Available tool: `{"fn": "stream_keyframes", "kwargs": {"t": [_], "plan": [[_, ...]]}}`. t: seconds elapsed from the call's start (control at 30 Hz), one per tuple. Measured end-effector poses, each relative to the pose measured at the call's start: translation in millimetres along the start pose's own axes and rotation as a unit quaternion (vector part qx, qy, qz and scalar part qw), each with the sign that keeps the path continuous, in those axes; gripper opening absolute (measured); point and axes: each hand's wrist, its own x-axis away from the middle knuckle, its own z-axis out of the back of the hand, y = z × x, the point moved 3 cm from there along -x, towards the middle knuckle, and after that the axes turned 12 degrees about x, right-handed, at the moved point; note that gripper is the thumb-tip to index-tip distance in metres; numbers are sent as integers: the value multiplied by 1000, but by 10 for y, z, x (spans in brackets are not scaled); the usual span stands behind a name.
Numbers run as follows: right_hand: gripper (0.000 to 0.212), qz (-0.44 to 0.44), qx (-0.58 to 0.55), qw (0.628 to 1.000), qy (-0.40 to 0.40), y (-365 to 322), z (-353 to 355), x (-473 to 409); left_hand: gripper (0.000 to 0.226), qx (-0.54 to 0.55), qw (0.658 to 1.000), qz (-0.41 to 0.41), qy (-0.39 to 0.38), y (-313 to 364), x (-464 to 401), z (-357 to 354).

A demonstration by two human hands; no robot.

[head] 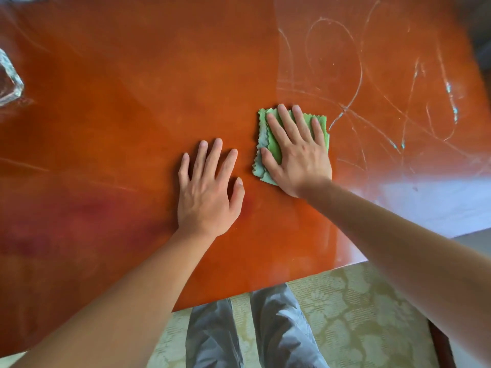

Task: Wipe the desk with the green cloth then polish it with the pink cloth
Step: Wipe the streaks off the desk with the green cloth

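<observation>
Green cloth: folded pad on table, beneath flat, spread right hand. Left hand spread, palm on bare wood. Cloth likely soft, light, bunch-prone; best pressed from above.

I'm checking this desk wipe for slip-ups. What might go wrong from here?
The white streaks lie right of the green cloth and could be missed if wiping stays central. The glass object at the desk's left edge might get knocked by a wide sweep. The right hand presses a folded cloth, which may unfold and bunch.
</observation>
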Motion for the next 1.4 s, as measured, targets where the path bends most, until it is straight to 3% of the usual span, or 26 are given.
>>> {"fn": "stream_keyframes", "kwargs": {"t": [0.17,0.4,0.63,0.73,0.97,1.4], "plan": [[71,0,-4,1000,-2,21,26,-385,59,-5,1000,10,-11,6,-5,30],[68,12,-20,1000,1,21,-16,-53,60,5,999,27,-29,49,-19,68],[69,35,-8,999,1,67,-83,211,44,62,994,71,48,192,-278,149],[70,44,-7,999,10,77,-89,166,43,44,996,65,31,195,-573,145],[75,55,-11,998,30,161,-48,-243,53,21,997,67,-11,227,-1219,27],[76,67,-1,998,22,254,68,-1209,52,41,997,55,40,238,-1176,-27]]}}
